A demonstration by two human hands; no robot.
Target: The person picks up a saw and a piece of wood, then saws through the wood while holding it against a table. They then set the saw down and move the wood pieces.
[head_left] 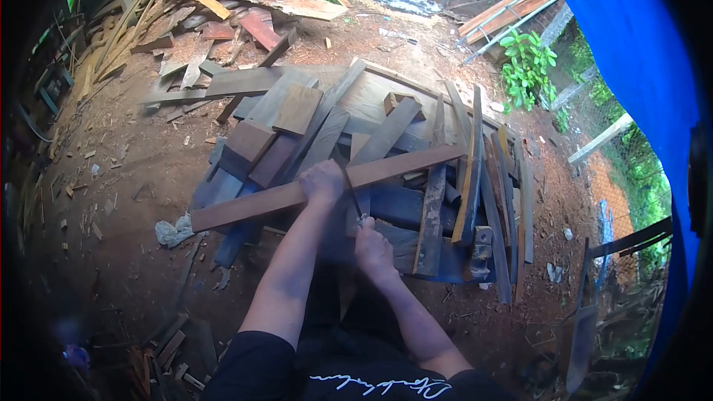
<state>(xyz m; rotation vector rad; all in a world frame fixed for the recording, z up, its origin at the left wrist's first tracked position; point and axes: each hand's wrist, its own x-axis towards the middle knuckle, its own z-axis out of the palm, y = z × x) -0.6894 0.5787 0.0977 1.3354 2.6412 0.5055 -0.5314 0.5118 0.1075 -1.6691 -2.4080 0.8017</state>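
Note:
A long reddish-brown wooden board (405,167) lies slantwise across a pile of planks. My left hand (321,182) is closed on it near its middle. My right hand (373,251) is wrapped around the handle end of a thin, dark, blade-like tool (353,191). The tool's narrow length crosses the board just right of my left hand, and its exact kind is hard to make out. Shorter wood blocks, among them a light brown block (298,109) and a darker block (249,140), rest on the pile beyond my left hand.
Several loose planks (431,215) stick out on the right side of the pile. A heap of scrap wood (252,11) covers the ground at the far left. A crumpled plastic bag (174,231) lies by the board's left end. A blue tarp (616,37) hangs at the right.

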